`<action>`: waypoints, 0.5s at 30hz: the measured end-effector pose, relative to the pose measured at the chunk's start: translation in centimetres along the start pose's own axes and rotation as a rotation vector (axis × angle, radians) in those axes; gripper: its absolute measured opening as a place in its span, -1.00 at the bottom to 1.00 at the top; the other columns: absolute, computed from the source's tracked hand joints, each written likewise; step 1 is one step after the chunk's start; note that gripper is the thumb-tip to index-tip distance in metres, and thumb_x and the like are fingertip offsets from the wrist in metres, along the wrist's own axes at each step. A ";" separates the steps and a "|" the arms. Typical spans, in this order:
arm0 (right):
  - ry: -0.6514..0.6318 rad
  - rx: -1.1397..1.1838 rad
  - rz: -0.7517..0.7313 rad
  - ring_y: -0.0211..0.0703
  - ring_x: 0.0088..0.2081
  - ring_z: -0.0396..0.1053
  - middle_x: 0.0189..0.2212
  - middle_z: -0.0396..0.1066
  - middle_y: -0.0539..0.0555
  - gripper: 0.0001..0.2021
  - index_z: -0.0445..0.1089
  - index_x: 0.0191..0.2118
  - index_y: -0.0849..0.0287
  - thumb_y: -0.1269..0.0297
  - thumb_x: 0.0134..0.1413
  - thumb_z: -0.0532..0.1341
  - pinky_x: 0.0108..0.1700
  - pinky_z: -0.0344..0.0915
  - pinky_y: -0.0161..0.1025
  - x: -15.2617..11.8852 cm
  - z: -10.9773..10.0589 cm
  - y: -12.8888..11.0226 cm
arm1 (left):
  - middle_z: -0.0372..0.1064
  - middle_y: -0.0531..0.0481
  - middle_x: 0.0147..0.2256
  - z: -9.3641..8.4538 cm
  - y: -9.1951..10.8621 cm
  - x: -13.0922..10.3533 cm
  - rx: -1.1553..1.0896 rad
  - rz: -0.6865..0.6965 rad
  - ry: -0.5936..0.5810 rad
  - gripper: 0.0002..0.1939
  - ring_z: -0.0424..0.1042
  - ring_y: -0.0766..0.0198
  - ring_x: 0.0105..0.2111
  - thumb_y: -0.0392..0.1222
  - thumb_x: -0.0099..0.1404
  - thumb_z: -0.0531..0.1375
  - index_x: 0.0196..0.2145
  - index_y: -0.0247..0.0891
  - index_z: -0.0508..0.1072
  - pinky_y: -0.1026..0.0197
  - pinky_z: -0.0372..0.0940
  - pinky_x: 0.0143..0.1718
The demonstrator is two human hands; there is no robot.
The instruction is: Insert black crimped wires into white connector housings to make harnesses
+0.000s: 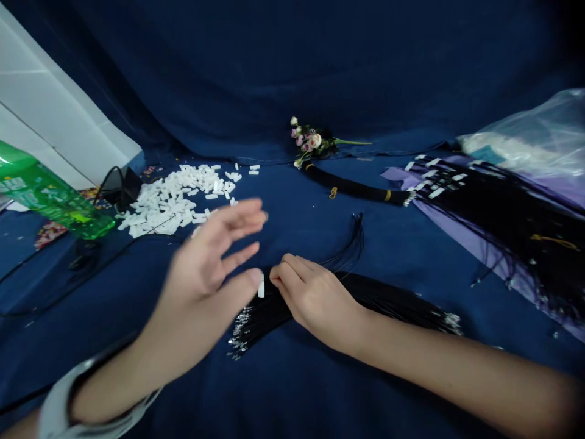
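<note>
My left hand, slightly blurred, is open with its fingers apart. Right by its thumb tip is a small white tube-like piece; whether the thumb touches it I cannot tell. My right hand is closed in a pinch above a bundle of black cords with silvery metal ends. A few thin black cords stick out behind this hand toward the back, and its fingertips hide most of what they grip. A watch-like white band circles my left wrist.
Loose white pieces form a pile at back left, beside a green bottle and dark cables. A tied black cord bundle and artificial flowers lie at the back. More cords with white pieces cover purple sheeting, near a clear bag.
</note>
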State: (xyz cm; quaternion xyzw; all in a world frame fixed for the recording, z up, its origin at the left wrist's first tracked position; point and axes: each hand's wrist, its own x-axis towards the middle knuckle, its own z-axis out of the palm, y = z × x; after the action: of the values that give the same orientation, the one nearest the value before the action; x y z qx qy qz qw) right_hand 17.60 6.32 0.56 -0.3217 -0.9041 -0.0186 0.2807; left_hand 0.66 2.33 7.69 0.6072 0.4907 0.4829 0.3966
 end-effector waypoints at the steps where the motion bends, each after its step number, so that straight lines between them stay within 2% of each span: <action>1: 0.015 0.014 0.017 -0.35 -0.40 0.25 -0.42 0.25 -0.03 -0.93 0.27 -0.35 0.30 0.45 0.17 0.12 -0.35 0.29 -0.34 0.0 -0.2 0.0 | 0.18 -0.02 0.13 0.1 -1.1 0.3 0.067 -0.042 -0.022 -0.46 0.29 0.13 0.04 -0.17 0.20 0.25 0.12 0.00 0.23 0.09 0.34 -0.04; 3: 0.047 0.045 0.047 -0.35 -0.39 0.25 -0.40 0.25 -0.02 -0.95 0.27 -0.32 0.30 0.48 0.18 0.10 -0.36 0.28 -0.35 0.1 -0.5 0.0 | 0.22 -0.02 0.08 0.2 -3.4 0.8 0.189 -0.130 -0.055 -0.51 0.31 0.18 0.00 -0.17 0.19 0.24 0.08 -0.02 0.27 0.16 0.34 -0.08; 6: 0.088 0.088 0.069 -0.35 -0.39 0.24 -0.39 0.24 -0.02 -0.94 0.26 -0.29 0.29 0.50 0.19 0.06 -0.36 0.28 -0.35 0.2 -0.8 0.1 | 0.39 0.00 -0.24 0.2 -5.2 1.2 0.167 -0.167 -0.104 -0.76 0.40 0.26 -0.23 -0.09 0.24 0.20 -0.14 -0.16 0.42 0.24 0.37 -0.24; 8: 0.109 0.109 0.071 -0.35 -0.39 0.23 -0.40 0.23 -0.02 -0.91 0.25 -0.30 0.29 0.51 0.20 0.04 -0.37 0.27 -0.36 0.3 -0.8 0.2 | 0.41 0.05 -0.35 0.1 -5.2 1.2 0.124 -0.177 -0.137 -0.85 0.41 0.31 -0.30 -0.10 0.24 0.21 -0.25 -0.17 0.47 0.31 0.37 -0.29; 15: 0.147 0.120 0.008 -0.29 -0.35 0.22 -0.37 0.27 0.07 -0.88 0.29 -0.29 0.32 0.53 0.21 0.02 -0.33 0.26 -0.30 0.5 -1.2 0.2 | 0.49 0.10 -0.35 -0.3 -4.4 1.1 -0.044 -0.274 -0.181 -0.87 0.46 0.40 -0.30 -0.14 0.16 0.30 -0.29 -0.15 0.52 0.42 0.36 -0.26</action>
State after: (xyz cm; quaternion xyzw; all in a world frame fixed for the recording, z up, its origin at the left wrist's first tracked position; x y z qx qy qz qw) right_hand 18.03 6.49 1.81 -0.3056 -0.8792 0.0129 0.3653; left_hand -0.53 4.27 3.81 0.5670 0.5203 0.3783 0.5145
